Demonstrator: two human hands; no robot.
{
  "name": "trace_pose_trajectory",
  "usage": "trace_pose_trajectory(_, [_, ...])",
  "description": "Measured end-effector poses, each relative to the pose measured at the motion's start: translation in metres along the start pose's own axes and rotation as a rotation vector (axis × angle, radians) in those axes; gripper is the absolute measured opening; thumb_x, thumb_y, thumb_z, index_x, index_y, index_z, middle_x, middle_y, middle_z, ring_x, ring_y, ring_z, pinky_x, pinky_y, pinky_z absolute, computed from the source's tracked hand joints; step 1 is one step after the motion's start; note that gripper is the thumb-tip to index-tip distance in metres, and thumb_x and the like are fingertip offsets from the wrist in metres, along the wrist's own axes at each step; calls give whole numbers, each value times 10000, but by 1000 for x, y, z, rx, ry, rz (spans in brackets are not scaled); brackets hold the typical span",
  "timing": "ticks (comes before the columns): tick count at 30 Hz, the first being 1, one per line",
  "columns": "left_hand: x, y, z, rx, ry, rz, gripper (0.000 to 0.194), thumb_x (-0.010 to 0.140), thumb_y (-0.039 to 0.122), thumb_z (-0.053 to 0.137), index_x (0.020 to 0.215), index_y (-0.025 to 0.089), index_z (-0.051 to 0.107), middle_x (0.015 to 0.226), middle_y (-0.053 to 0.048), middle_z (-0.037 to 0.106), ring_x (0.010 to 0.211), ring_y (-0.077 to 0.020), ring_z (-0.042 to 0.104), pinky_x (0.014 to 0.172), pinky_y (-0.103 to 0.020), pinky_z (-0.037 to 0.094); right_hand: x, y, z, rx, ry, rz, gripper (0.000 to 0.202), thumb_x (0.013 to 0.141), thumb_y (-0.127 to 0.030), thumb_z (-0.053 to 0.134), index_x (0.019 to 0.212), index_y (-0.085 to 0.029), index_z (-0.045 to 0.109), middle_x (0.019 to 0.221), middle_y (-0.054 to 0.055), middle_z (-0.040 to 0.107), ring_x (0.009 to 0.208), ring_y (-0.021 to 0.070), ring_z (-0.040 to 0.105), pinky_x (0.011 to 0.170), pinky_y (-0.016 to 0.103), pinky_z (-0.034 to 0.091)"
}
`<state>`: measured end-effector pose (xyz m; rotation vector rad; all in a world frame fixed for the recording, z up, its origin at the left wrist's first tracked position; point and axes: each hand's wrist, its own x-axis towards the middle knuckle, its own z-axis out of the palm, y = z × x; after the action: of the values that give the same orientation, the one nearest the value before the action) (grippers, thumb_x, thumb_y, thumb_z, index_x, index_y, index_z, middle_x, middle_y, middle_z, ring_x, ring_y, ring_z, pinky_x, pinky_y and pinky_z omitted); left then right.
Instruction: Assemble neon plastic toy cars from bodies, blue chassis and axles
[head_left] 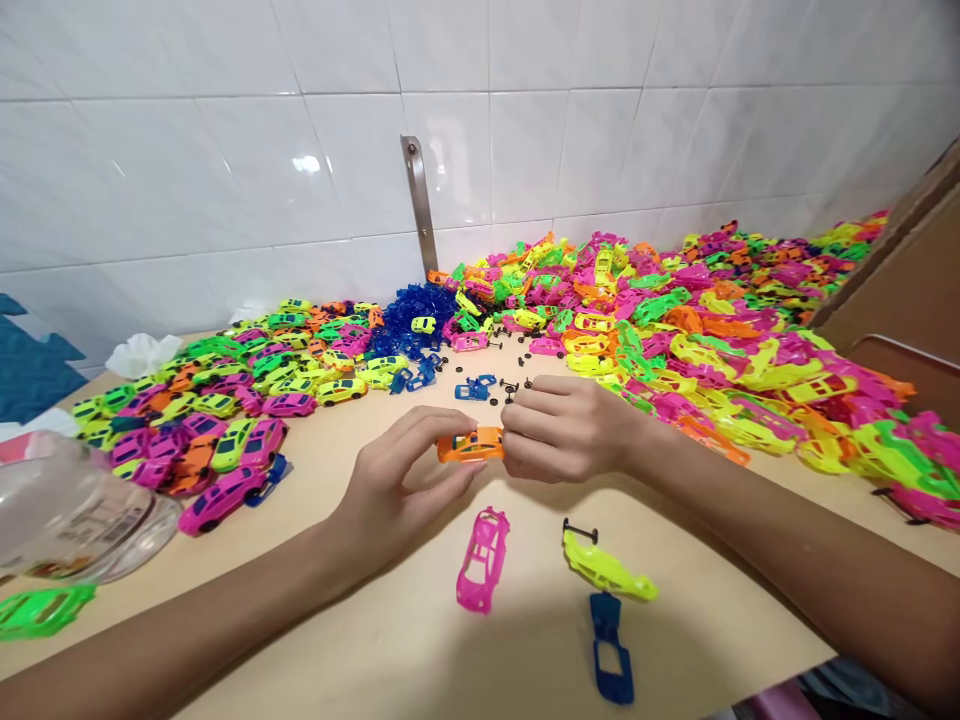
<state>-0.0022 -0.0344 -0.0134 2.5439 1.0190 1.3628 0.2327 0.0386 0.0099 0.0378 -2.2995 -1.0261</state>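
An orange toy car with blue windows is held just above the table, between both hands. My left hand pinches its left part between thumb and fingers. My right hand is closed around its right end, which the fingers hide. Below the hands lie a pink car shell and a yellow car shell, with a black wheel axle at the yellow one's upper end. A dark blue window insert rests nearer the table's front edge.
Toy cars with blue windows crowd the left side. Blue inserts are heaped at the back, with loose axles and wheels nearby. Car shells pile along the right. A clear plastic container lies left; a cardboard box stands right.
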Motion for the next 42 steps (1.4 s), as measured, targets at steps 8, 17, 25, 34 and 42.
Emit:
trace_pose_trajectory(8, [0, -2, -1, -44, 2, -144, 264, 862, 218, 762, 1088, 184, 631, 972, -17, 734, 809, -120, 691, 760, -230, 564, 2, 0, 0, 172, 142, 270, 188, 918, -323, 654, 1025, -168, 645, 906, 36, 713, 715, 126, 637, 585, 269, 448])
trace_pose_trajectory(17, [1, 1, 0, -56, 26, -86, 338, 831, 280, 801, 1104, 184, 627, 988, -27, 730, 820, -133, 670, 745, -251, 563, 1, -3, 2, 205, 98, 245, 188, 907, -272, 682, 1052, -160, 645, 912, 49, 735, 660, 128, 641, 577, 269, 474])
trace_pose_trajectory(25, [-1, 0, -1, -75, 8, -32, 307, 874, 181, 745, 1154, 195, 621, 1013, -40, 698, 905, -151, 642, 801, -277, 527, 0, -2, 4, 275, 87, 244, 190, 898, -266, 674, 1041, -146, 639, 920, 73, 722, 698, 150, 656, 583, 276, 492])
trace_pose_trajectory(34, [-3, 1, -2, -98, -11, -10, 335, 894, 142, 699, 1216, 201, 627, 1110, -90, 688, 1010, -191, 647, 868, -313, 537, -4, -5, 8, 306, 61, 265, 210, 877, -268, 694, 1045, -154, 642, 939, 69, 715, 773, 165, 677, 623, 278, 523])
trace_pose_trajectory(42, [-2, 2, -2, -58, 8, 32, 337, 879, 130, 705, 1204, 193, 646, 1089, -92, 677, 992, -185, 653, 851, -297, 550, -2, -5, 8, 323, 75, 244, 180, 895, -267, 686, 1011, -140, 635, 921, 83, 706, 738, 163, 663, 607, 283, 506])
